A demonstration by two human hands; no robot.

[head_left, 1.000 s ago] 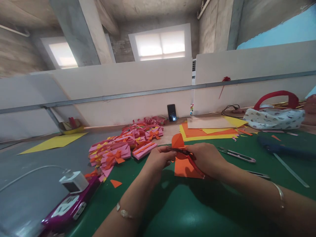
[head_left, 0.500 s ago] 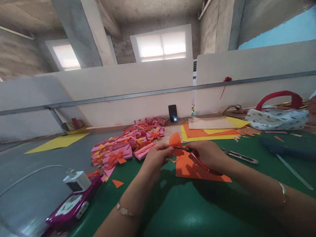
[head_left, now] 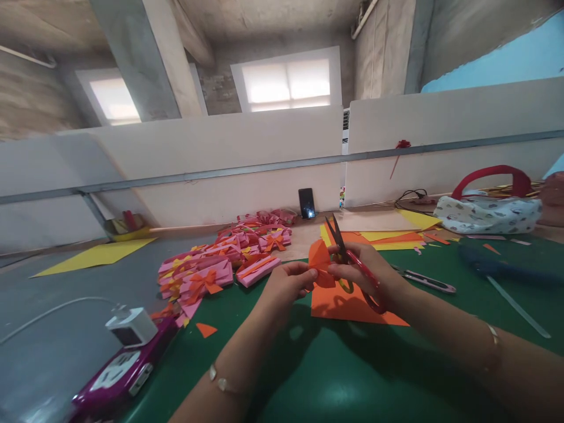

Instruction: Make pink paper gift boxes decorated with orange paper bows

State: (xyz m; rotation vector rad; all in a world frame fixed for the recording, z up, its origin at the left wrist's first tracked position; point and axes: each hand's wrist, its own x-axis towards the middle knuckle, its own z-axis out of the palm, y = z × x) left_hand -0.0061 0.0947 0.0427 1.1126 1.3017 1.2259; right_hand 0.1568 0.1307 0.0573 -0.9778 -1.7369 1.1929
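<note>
Between the fingertips of my left hand (head_left: 288, 286) is a small folded orange paper piece (head_left: 319, 257), shaped like a bow. My right hand (head_left: 363, 264) is closed around red-handled scissors (head_left: 365, 271), whose dark blades point up and away from the paper, slightly apart. The thumb and finger of that hand also touch the paper's right side. Under both hands lies an orange paper sheet (head_left: 352, 308) on the green mat. To the left are pink paper pieces with orange bows (head_left: 207, 282) and a pink-and-orange folded strip (head_left: 257, 270).
A utility knife (head_left: 427, 281) and a blurred dark blue glue gun (head_left: 497, 264) lie to the right, near a patterned bag (head_left: 487, 212). Coloured sheets (head_left: 388, 238) are stacked behind. A phone (head_left: 306, 203) leans on the partition. At front left sits a purple power strip (head_left: 127, 367).
The scissors have come off the orange paper and swung from pointing left to pointing upward. My right fingers now touch the paper, which shows more of its bow shape. The view shifted slightly.
</note>
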